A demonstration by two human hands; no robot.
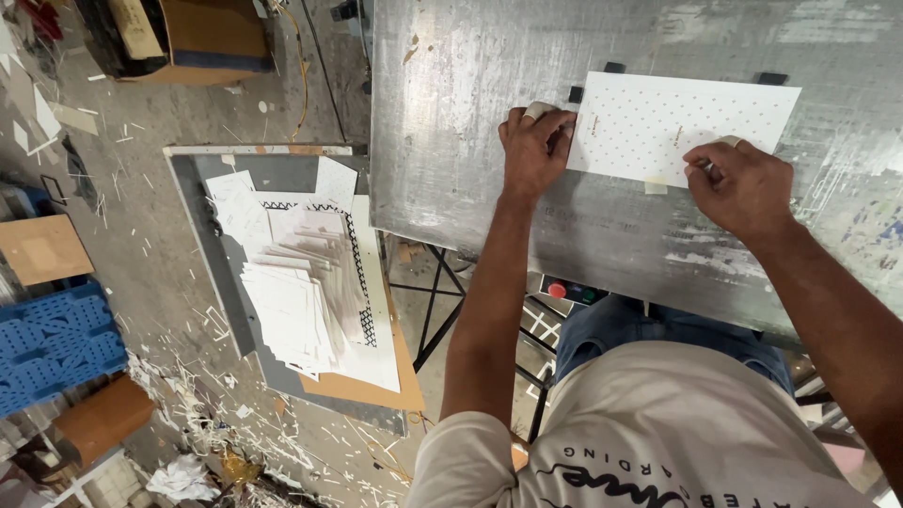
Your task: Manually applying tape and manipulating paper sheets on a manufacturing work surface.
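Pale shirt (658, 442) at lower frame; left hand (533, 149) and right hand (740, 183) press fingertips, seemingly pinching, on a light, flexible dotted white sheet's (677, 122) edges upon the metal table (451, 141).

In front of me is a scuffed, scratched metal counter (451, 122). On it lies one white dotted sheet (673, 127), its far edge set against small black stops (772, 78), and my hands rest on its left and near-right edges. To the left, lower down, a grey board (216, 235) carries a fanned stack of white cards (296, 301) on brown cardboard (362, 388). The floor (150, 179) beyond is strewn with paper scraps.
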